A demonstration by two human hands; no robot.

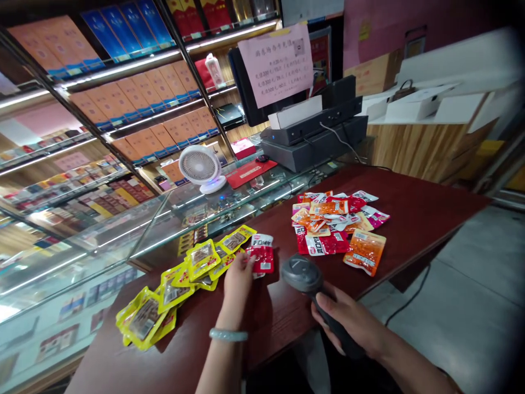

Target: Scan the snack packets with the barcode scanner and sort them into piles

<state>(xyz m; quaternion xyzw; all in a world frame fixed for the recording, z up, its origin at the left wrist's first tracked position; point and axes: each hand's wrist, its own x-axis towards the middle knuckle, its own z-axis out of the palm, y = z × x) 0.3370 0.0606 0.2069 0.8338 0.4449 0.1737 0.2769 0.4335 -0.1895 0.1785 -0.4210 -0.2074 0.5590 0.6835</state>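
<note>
My right hand (342, 314) is wrapped round the handle of a dark grey barcode scanner (302, 272), its head tilted over the table. With its fingers closed on the left edge of a red-and-white snack packet (263, 254), my left hand (239, 276) rests low over the tabletop. Left of that hand, yellow snack packets (172, 290) overlap in a long row. A heap of red, orange and pink snack packets (328, 210) lies farther right, and one orange packet (365, 253) sits at its near edge.
The dark red table (422, 191) adjoins a glass display counter (164, 219). On the counter stand a white fan (200, 164), a red mat (251, 174) and a monitor (250, 109) with a pink paper sign. A cable (410, 298) hangs beyond the table's right edge.
</note>
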